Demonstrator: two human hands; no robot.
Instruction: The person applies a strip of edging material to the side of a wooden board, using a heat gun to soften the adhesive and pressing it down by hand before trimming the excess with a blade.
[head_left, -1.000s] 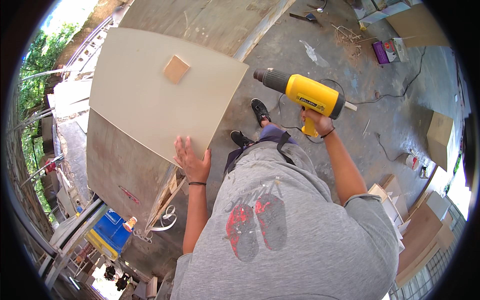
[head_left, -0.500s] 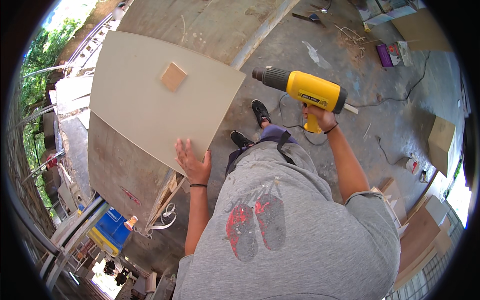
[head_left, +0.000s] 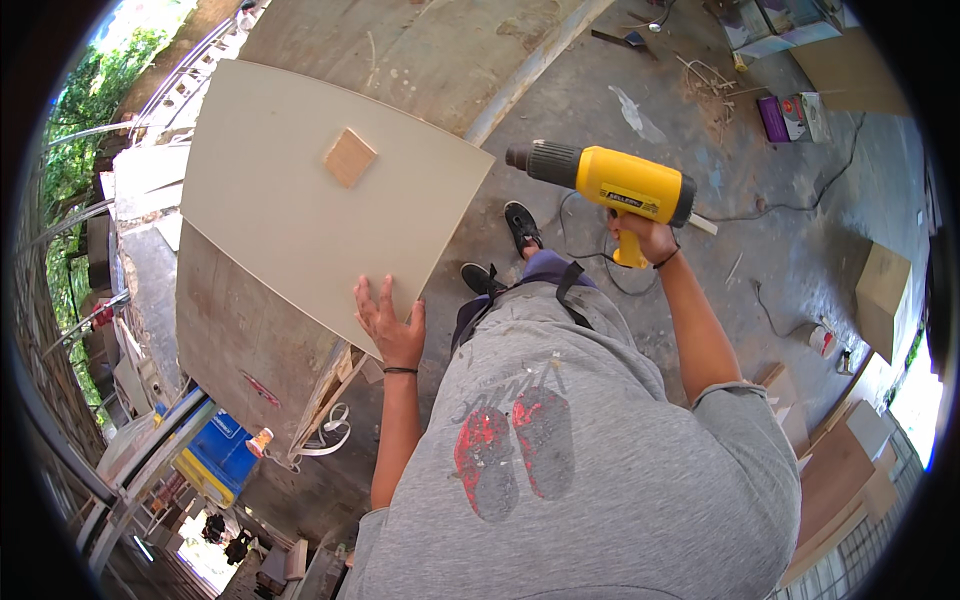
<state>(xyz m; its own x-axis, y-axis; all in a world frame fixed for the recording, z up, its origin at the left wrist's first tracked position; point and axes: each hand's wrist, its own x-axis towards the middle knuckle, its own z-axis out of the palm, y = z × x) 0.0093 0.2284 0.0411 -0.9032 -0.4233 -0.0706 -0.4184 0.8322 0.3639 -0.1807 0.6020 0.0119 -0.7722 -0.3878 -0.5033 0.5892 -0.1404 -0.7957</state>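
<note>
My right hand point(head_left: 643, 236) is wrapped round the handle of a yellow and black heat gun point(head_left: 628, 184). The nozzle points left, close to the right corner of a pale beige board point(head_left: 270, 200). On that board my left hand point(head_left: 388, 325) lies flat near the front corner, fingers spread and holding nothing. A small square wooden block point(head_left: 350, 157) rests on the board, beyond my left hand. Under the board is a worn wooden workbench point(head_left: 250, 310).
A dark cord point(head_left: 770, 207) runs over the grey floor on the right. A purple and white box point(head_left: 790, 118) stands at the far right. Several wooden offcuts point(head_left: 850, 450) lean at the lower right. A blue and yellow container point(head_left: 215, 455) stands at the lower left, beside a paper cup point(head_left: 260, 441).
Hardly anything differs. The view has shifted slightly, and the heat gun and both hands keep nearly the same places.
</note>
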